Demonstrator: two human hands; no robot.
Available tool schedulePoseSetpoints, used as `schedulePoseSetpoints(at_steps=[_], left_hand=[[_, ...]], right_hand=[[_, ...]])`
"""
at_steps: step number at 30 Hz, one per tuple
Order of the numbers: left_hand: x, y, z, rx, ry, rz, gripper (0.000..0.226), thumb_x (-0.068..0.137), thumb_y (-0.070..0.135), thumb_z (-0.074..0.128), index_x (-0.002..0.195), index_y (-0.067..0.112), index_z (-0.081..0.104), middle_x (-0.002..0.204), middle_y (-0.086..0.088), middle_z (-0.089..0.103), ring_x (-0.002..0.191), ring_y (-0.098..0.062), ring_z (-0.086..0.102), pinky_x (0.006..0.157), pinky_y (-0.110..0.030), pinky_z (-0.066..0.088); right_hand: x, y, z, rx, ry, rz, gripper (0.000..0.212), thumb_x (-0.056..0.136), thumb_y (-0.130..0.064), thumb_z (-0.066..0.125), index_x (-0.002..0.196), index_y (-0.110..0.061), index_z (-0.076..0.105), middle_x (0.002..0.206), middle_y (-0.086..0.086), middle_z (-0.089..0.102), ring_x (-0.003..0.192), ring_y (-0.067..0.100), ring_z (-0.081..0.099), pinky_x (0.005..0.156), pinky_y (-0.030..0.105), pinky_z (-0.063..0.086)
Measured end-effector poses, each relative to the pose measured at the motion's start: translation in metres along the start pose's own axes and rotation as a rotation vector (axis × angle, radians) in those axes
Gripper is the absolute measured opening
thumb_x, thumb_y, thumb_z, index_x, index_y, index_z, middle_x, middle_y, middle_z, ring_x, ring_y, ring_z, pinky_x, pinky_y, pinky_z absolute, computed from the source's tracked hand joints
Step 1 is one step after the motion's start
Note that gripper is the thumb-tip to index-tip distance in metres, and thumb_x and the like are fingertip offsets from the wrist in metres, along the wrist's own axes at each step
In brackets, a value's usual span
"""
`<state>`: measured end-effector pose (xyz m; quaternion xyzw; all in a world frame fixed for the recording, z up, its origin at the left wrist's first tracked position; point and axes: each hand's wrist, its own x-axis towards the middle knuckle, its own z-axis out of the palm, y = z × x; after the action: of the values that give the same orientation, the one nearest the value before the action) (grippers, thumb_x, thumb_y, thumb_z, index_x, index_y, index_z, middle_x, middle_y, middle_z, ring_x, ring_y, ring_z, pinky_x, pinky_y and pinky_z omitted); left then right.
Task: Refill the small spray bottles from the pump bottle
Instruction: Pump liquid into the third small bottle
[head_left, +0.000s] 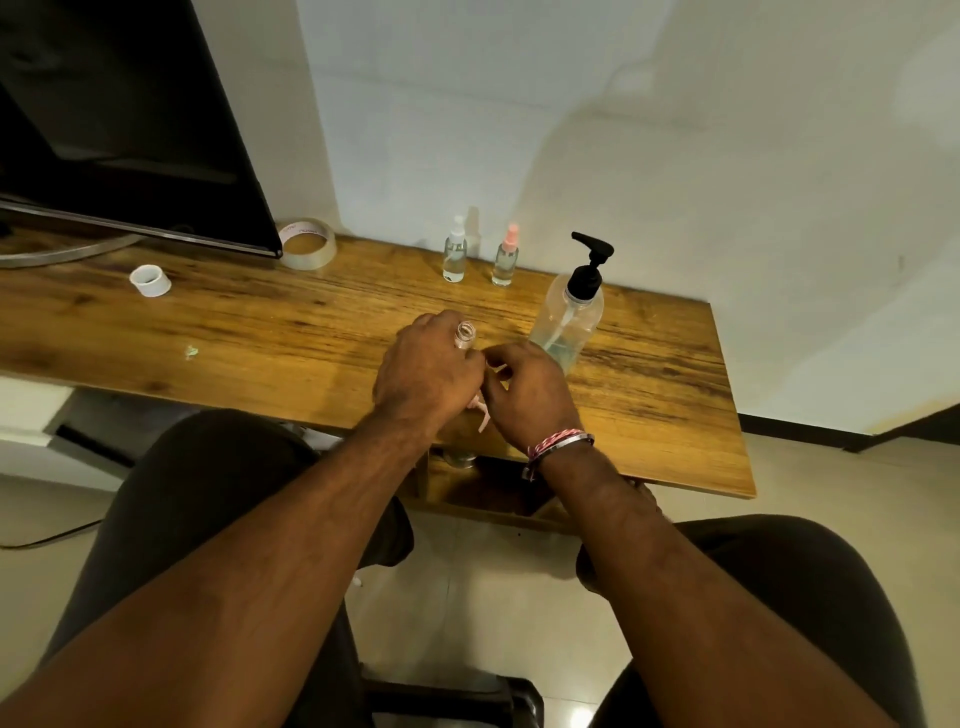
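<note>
My left hand grips a small clear spray bottle with no cap on; only its open threaded neck shows above my fingers. My right hand holds the pink spray head with its dip tube, just right of the bottle. The clear pump bottle with a black pump stands to the right of my hands, partly filled. At the back of the wooden table stand two small spray bottles, one with a white cap and one with a pink cap.
A dark monitor stands at the back left. Beside it lies a roll of clear tape, and a small white ring lies further left. The table's right end stops before a white wall. My knees are under the front edge.
</note>
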<state>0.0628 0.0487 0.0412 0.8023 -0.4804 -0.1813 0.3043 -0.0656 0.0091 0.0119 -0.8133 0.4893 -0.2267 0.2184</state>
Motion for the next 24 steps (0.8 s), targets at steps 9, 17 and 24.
schedulePoseSetpoints(at_steps=[9, 17, 24], left_hand=[[-0.002, 0.033, 0.002, -0.220, 0.037, 0.149, 0.034, 0.094, 0.037, 0.069, 0.128, 0.032, 0.067, 0.099, 0.015, 0.055, 0.089, -0.007, 0.060, 0.078, -0.041, 0.060], [0.018, 0.074, 0.016, -0.328, 0.051, 0.214, 0.036, 0.091, 0.032, 0.069, 0.127, 0.036, 0.067, 0.111, 0.010, 0.059, 0.099, -0.012, 0.062, 0.084, -0.042, 0.060], [0.031, 0.092, 0.034, -0.328, 0.052, 0.177, 0.030, 0.096, 0.038, 0.072, 0.126, 0.033, 0.067, 0.117, 0.009, 0.059, 0.105, -0.015, 0.062, 0.083, -0.040, 0.060]], right_hand=[[0.001, -0.017, -0.070, 0.185, 0.343, 0.081, 0.017, 0.093, -0.022, 0.068, 0.103, -0.015, 0.080, 0.098, -0.003, 0.073, 0.080, 0.002, 0.062, 0.068, 0.000, 0.039], [0.021, -0.007, -0.101, 0.314, 0.556, 0.147, 0.012, 0.092, -0.026, 0.070, 0.097, -0.019, 0.078, 0.090, -0.009, 0.073, 0.083, 0.000, 0.067, 0.071, 0.013, 0.053], [0.041, 0.009, -0.097, 0.382, 0.643, 0.198, 0.025, 0.093, -0.046, 0.066, 0.092, -0.022, 0.069, 0.090, -0.010, 0.067, 0.085, 0.006, 0.065, 0.070, 0.025, 0.056]])
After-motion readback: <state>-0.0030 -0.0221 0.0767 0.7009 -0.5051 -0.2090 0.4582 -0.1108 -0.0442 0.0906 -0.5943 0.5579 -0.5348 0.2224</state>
